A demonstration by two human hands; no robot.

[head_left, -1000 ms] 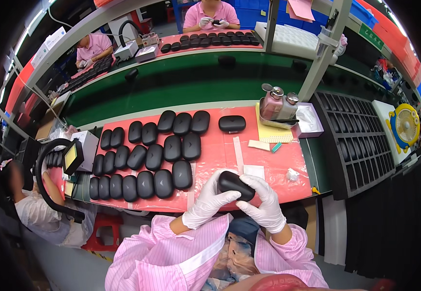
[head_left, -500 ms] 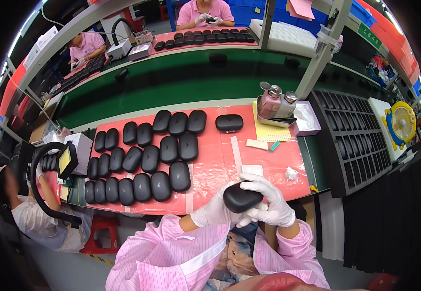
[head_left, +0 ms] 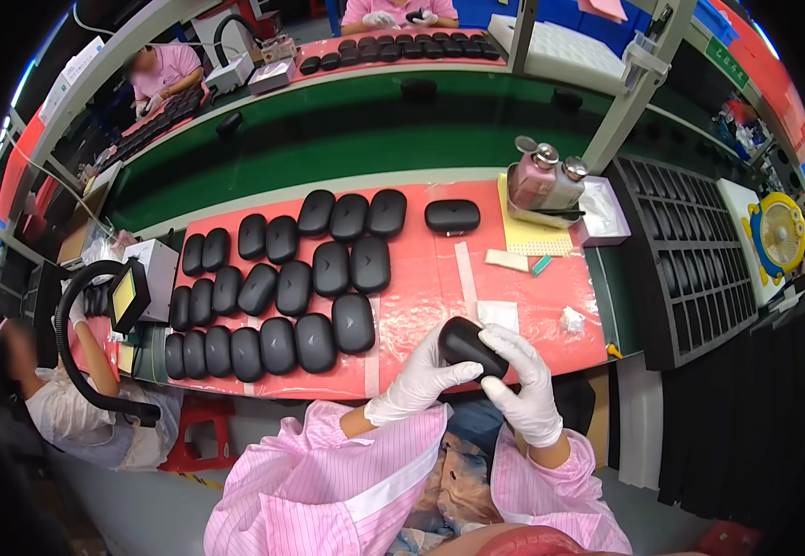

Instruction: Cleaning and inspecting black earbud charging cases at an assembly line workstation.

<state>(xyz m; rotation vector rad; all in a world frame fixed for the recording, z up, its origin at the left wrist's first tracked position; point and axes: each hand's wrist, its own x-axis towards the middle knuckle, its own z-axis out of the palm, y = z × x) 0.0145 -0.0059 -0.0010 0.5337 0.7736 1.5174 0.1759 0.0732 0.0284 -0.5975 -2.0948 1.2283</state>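
Between my two white-gloved hands, a rounded black case point(head_left: 469, 347) is held tilted over the table's near edge. My left hand point(head_left: 418, 380) grips its left side, with the thumb along the lower edge. On the right end, the fingers and thumb of my right hand point(head_left: 527, 389) close around it. Left of my hands, several like black cases point(head_left: 294, 288) stand in rows on a pink mat point(head_left: 421, 306). One more black case point(head_left: 452, 216) lies apart, beyond my hands. A small white sheet point(head_left: 498, 315) lies just past my right fingers.
Pump bottles point(head_left: 538, 176) stand in a tray on a yellow sheet, beside a white box point(head_left: 601, 211). A black divided rack point(head_left: 680, 259) and a yellow fan point(head_left: 780, 238) are at right. A lamp on a bent black arm point(head_left: 64, 315) stands left. Co-workers sit across the green conveyor point(head_left: 328, 157).
The black case has turned in my hands and tilts differently. My right thumb has come down to its lower edge. The whole view has shifted slightly.
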